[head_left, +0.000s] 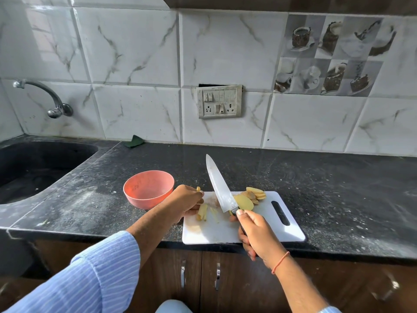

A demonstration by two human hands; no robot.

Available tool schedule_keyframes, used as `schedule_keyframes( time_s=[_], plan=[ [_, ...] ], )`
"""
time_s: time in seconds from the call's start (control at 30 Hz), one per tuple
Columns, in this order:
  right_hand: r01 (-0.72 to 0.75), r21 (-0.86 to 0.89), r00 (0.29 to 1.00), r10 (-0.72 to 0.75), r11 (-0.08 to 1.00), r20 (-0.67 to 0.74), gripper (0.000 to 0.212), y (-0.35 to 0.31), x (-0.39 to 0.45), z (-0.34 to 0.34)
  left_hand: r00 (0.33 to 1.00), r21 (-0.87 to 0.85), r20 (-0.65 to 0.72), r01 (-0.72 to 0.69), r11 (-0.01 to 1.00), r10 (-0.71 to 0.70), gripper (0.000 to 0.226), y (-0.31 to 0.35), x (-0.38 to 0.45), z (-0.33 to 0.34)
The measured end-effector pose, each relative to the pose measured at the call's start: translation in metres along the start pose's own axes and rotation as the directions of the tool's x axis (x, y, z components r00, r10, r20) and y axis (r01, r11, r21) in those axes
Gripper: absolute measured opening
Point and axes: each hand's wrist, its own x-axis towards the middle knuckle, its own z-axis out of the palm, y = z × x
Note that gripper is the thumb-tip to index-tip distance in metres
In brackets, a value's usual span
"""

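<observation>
A white cutting board [266,224] lies at the front edge of the black counter. My right hand [257,233] grips the handle of a large chef's knife [218,186], blade raised and pointing away over the board. My left hand [184,202] curls round some yellow potato strips at the board's left edge; a few strips [202,212] lie just beside it. A potato half [244,202] rests mid-board behind the blade, with a stack of round slices [256,193] at the board's far edge.
An empty pink bowl [147,188] stands on the counter left of the board, close to my left hand. A dark sink [33,168] with a wall tap [52,100] is at far left. A green scrubber [135,141] lies by the tiled wall.
</observation>
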Motion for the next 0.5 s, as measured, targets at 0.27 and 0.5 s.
schedule_keyframes(
  time_s=[0.27, 0.5],
  plan=[
    [0.007, -0.005, 1.0, -0.007, 1.0, 0.007, 0.044, 0.002, 0.001, -0.001, 0.993, 0.507, 0.043, -0.119, 0.854, 0.113, 0.03, 0.013, 0.003, -0.007],
    [0.007, 0.0, 1.0, -0.007, 1.0, 0.005, 0.043, 0.0, 0.0, -0.001, 0.925, 0.806, 0.1, -0.291, 0.515, 0.366, 0.024, 0.016, 0.002, -0.011]
  ],
)
